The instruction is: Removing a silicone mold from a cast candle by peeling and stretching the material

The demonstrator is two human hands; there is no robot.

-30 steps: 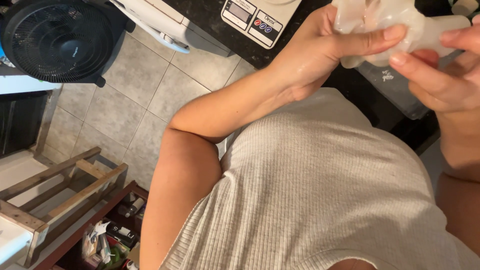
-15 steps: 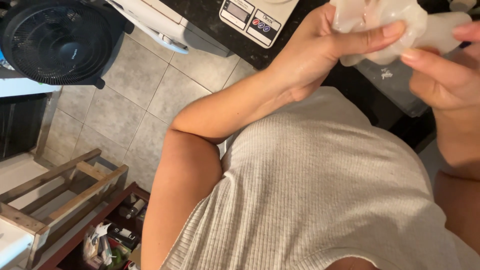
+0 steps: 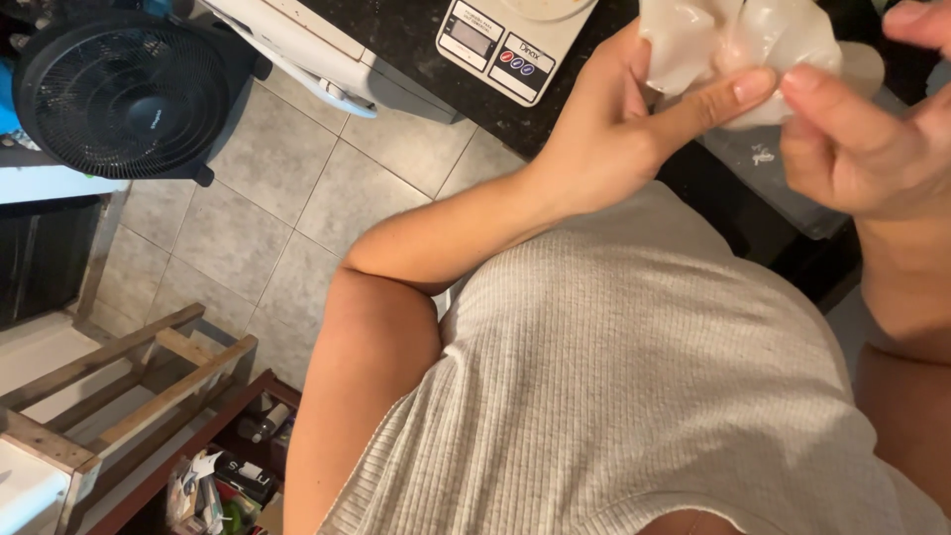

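Crumpled translucent white plastic bag (image 3: 738,45) is sitting at 1 o'clock in the view, up at the top edge, over the dark speckled stone countertop (image 3: 426,40). Left hand (image 3: 614,124) is closing around the bag from the 9 o'clock side, thumb behind, index finger stretching across its lower front, so it is gripping the bag. Right hand (image 3: 872,144) is coming in from 3 o'clock, its forefinger tip touching the bag's lower right edge; thumb is partly cut off at the top, fingers curling in, pinching at the bag. White digital kitchen scale (image 3: 510,35) with small buttons is lying on the counter at 11 o'clock from the left hand. Clear plastic container (image 3: 763,173) is sitting just below the bag, at 6 o'clock. Black round floor fan (image 3: 124,89) is standing on grey floor tiles (image 3: 258,228) at 9 o'clock, well apart. Wooden slatted rack (image 3: 109,376) is showing at 7 o'clock
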